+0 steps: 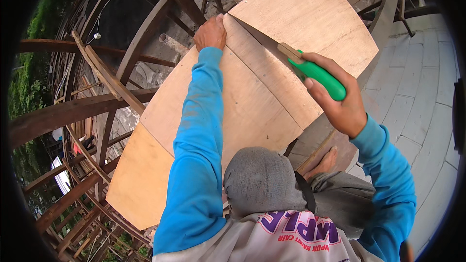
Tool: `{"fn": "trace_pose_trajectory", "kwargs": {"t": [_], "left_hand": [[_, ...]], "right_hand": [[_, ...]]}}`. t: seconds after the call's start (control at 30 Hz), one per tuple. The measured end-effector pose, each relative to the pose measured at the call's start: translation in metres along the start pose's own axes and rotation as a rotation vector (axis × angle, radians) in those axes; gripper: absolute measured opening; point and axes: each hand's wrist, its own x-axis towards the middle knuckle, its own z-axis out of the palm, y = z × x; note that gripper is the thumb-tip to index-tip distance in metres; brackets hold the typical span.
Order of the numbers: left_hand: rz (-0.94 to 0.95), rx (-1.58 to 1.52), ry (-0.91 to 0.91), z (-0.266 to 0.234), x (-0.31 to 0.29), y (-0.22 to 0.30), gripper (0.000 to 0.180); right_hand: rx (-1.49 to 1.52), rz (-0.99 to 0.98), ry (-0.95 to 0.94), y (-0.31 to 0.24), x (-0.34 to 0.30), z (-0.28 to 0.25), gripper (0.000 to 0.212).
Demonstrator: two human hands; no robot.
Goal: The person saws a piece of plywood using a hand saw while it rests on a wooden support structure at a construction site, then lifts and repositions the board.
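Note:
A pale plywood sheet (252, 92) lies in front of me, with a narrow dark gap separating it from another plywood piece (310, 14) on the far right side. At its far left edge, my left hand (211, 33) is closed, fingers curled over the rim near the gap's end. My right hand (340, 94) is wrapped round the green handle (324, 78) of a handsaw. The saw's blade points up and left along the gap; it shows nearly edge-on, and how much of it sits between the pieces is hard to tell.
Curved dark wooden ribs (82, 111) and loose lumber stand at the left, above lower ground. Grey planking (412, 92) spreads on the right. A bare foot (327, 162) rests beside the plywood, and rounded grey cloth (259, 179) covers its near edge.

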Motion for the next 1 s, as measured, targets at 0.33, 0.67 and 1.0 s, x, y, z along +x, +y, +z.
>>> {"fn": "trace_pose_trajectory", "kwargs": {"t": [0.33, 0.67, 1.0], "left_hand": [[-0.044, 0.018, -0.157, 0.041, 0.007, -0.018, 0.053], [0.072, -0.025, -0.054, 0.050, 0.013, 0.022, 0.052], [0.029, 0.026, -0.052, 0.044, 0.010, 0.002, 0.052]], "right_hand": [[0.017, 0.090, -0.010, 0.041, 0.021, 0.014, 0.041], [-0.113, 0.024, 0.113, 0.079, 0.101, 0.036, 0.041], [-0.137, 0.036, -0.072, 0.012, -0.051, -0.059, 0.043]]}}
